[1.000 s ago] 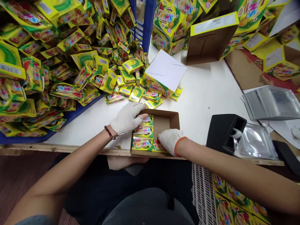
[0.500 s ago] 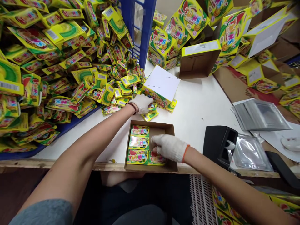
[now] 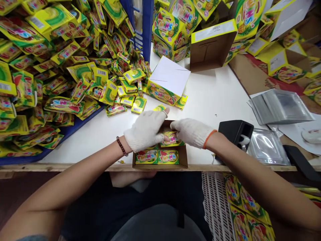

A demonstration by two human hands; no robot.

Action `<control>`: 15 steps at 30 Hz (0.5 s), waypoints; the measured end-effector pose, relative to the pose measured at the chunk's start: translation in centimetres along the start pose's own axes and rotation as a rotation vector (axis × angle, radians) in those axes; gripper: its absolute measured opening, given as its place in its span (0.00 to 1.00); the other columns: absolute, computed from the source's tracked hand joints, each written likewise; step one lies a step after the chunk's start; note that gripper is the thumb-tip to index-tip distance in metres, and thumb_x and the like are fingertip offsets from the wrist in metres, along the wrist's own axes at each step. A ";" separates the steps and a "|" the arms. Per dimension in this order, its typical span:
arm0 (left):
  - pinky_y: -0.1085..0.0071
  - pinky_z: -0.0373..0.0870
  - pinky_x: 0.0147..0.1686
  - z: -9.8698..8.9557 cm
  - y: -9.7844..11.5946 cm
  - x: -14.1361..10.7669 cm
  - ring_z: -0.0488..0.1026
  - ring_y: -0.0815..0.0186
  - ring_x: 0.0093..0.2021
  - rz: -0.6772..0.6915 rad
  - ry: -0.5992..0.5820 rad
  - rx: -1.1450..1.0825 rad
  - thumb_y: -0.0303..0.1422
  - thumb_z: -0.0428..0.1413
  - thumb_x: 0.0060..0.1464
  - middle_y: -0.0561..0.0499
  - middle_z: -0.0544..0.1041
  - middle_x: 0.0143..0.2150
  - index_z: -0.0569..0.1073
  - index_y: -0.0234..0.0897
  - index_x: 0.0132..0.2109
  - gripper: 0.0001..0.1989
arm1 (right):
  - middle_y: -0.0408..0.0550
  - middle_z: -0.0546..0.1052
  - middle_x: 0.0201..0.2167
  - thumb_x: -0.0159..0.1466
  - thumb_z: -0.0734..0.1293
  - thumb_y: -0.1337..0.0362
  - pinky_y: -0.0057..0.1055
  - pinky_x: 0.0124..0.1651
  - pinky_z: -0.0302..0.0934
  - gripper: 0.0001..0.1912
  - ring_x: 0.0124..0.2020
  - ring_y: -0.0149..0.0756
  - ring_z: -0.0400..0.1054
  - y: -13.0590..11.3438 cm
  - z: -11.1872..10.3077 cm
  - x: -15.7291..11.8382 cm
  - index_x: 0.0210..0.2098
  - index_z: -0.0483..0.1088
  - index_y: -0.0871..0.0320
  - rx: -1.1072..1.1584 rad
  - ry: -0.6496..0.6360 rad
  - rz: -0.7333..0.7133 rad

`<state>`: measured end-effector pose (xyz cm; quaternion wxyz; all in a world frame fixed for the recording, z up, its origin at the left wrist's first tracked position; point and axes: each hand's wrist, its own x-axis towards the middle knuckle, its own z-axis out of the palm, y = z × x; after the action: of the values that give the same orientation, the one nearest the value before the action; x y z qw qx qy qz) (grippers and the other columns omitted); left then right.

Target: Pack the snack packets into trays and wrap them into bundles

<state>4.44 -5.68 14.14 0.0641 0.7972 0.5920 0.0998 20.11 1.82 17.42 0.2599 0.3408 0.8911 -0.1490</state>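
Note:
In front of me stands a shallow brown carton with small yellow-green Twins boxes lying flat in its near row. My left hand, in a white knitted glove, reaches over the carton's left side, with thumb and fingers curved around its interior. A small Twins box sits slightly tilted between the two hands, my left thumb at its left end. From the right, my gloved right hand has its bent fingers on the same box's right end. The gloves hide much of the carton's far part.
A large pile of Twins boxes fills a blue crate on the left. Behind the carton stands a white-topped display box. An open yellow carton, a black dispenser and clear plastic trays are further right.
My left hand has come from the loose boxes back to the carton. My right hand has shifted slightly up and right, and a small box now shows between both hands.

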 end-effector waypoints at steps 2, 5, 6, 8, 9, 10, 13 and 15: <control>0.59 0.65 0.51 0.5 -2.2 0.4 0.71 0.52 0.53 -0.063 0.015 -0.027 0.41 0.57 0.57 0.39 0.74 0.53 0.68 0.33 0.56 0.24 | 0.59 0.78 0.44 0.64 0.61 0.72 0.33 0.43 0.64 0.16 0.45 0.45 0.74 -0.8 1.0 0.3 0.49 0.74 0.61 -0.071 -0.046 0.008; 0.60 0.66 0.53 1.1 -6.1 1.7 0.71 0.55 0.54 -0.198 0.040 -0.121 0.37 0.52 0.60 0.42 0.75 0.54 0.72 0.35 0.54 0.17 | 0.64 0.76 0.47 0.64 0.60 0.74 0.36 0.44 0.66 0.18 0.49 0.49 0.74 -1.8 1.8 0.3 0.53 0.70 0.64 -0.116 -0.052 0.043; 0.61 0.67 0.54 1.4 -7.3 2.3 0.71 0.57 0.53 -0.239 0.046 -0.168 0.36 0.52 0.60 0.43 0.76 0.53 0.72 0.35 0.54 0.17 | 0.64 0.76 0.47 0.64 0.60 0.75 0.37 0.44 0.67 0.19 0.49 0.50 0.74 -2.1 1.8 0.2 0.54 0.69 0.64 -0.108 -0.050 0.060; 0.64 0.68 0.53 1.9 -9.1 3.8 0.72 0.60 0.51 -0.274 0.024 -0.249 0.35 0.52 0.59 0.46 0.76 0.53 0.72 0.35 0.55 0.18 | 0.64 0.76 0.47 0.64 0.59 0.76 0.39 0.43 0.68 0.20 0.47 0.50 0.75 -2.2 1.8 0.0 0.54 0.68 0.64 -0.088 -0.033 0.098; 0.65 0.69 0.52 2.1 -9.6 4.7 0.72 0.61 0.50 -0.269 -0.014 -0.274 0.34 0.52 0.58 0.47 0.76 0.53 0.73 0.35 0.55 0.19 | 0.64 0.76 0.47 0.63 0.59 0.77 0.39 0.42 0.68 0.20 0.47 0.50 0.75 -2.3 1.7 -0.1 0.54 0.67 0.64 -0.076 -0.029 0.111; 0.65 0.70 0.50 2.4 -9.8 5.6 0.72 0.62 0.48 -0.255 -0.067 -0.282 0.35 0.53 0.57 0.47 0.77 0.53 0.73 0.35 0.55 0.19 | 0.64 0.76 0.47 0.63 0.60 0.77 0.40 0.43 0.69 0.20 0.47 0.50 0.75 -2.3 1.7 -0.1 0.54 0.67 0.64 -0.064 -0.036 0.116; 0.64 0.71 0.45 3.5 -8.9 8.4 0.74 0.57 0.46 -0.246 -0.252 -0.213 0.44 0.57 0.52 0.43 0.77 0.50 0.72 0.35 0.54 0.25 | 0.66 0.76 0.49 0.62 0.61 0.78 0.44 0.45 0.70 0.22 0.49 0.52 0.74 -2.8 1.9 0.4 0.55 0.67 0.66 -0.047 -0.114 0.137; 0.61 0.71 0.43 4.3 -7.7 9.8 0.75 0.51 0.46 -0.264 -0.333 -0.127 0.50 0.62 0.44 0.38 0.77 0.50 0.70 0.33 0.54 0.34 | 0.68 0.75 0.50 0.63 0.58 0.79 0.46 0.44 0.70 0.22 0.51 0.53 0.73 -3.2 2.5 1.2 0.55 0.68 0.67 -0.073 -0.124 0.172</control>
<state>0.99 6.03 9.07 0.2234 0.7126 0.6650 -0.0053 18.03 -0.98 14.94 0.3388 0.3964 0.8456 -0.1142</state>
